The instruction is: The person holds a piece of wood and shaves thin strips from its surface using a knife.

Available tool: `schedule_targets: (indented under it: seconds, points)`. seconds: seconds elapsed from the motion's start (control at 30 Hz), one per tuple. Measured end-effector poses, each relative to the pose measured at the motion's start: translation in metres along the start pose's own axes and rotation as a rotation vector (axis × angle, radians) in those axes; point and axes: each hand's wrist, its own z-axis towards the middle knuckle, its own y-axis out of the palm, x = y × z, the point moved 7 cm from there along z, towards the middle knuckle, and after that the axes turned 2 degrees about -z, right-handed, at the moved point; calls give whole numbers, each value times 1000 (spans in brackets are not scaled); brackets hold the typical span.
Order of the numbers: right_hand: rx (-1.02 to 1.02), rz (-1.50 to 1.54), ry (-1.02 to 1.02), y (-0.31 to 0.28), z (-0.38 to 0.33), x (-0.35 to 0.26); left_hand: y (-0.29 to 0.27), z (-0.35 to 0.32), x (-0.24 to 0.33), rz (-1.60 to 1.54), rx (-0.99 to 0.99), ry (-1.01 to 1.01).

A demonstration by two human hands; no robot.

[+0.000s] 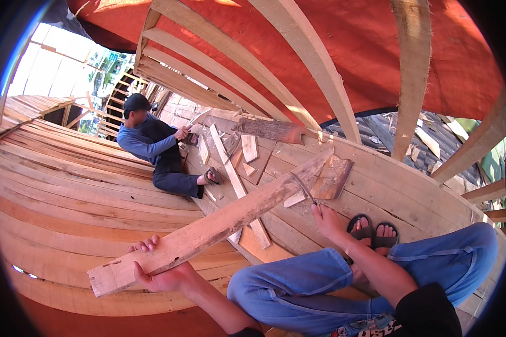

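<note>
Pale-brown, long wooden plank (211, 223) slants from lower left to centre, clasped by the left hand (167, 277); the right hand's (328, 222) fingers clench a thin, dark, curved blade (302, 186), which could skid toward the sandalled feet (383, 231) if the plank rolls.

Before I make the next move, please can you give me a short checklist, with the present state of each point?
1. Left grip secure: ok, closed around the plank near one end.
2. Right grip secure: ok, closed on the curved tool.
3. Left grip clear of the curved tool: ok, well apart.
4. Plank resting on the wood block: cannot tell.
5. Footwear closed: not ok, open sandals.
</note>
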Motion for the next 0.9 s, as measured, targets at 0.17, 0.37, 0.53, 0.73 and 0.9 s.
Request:
schedule_targets:
  seconds: [0.17,0.37,0.53,0.73,0.9]
  points:
    - [-83,52,-53,15,-9,-34,27,-26,-17,75,102,33]
    - [-117,115,-46,12,-13,-47,18,-31,-67,-10,-110,-171]
    - [-163,203,-282,31,-55,-100,14,-12,-41,-144,-72,-178]
    - [-182,230,-276,31,-67,-109,-7,-4,-18,-107,-4,-177]
    - [-112,178,-237,37,-67,-101,-9,-7,-44,-88,-12,-247]
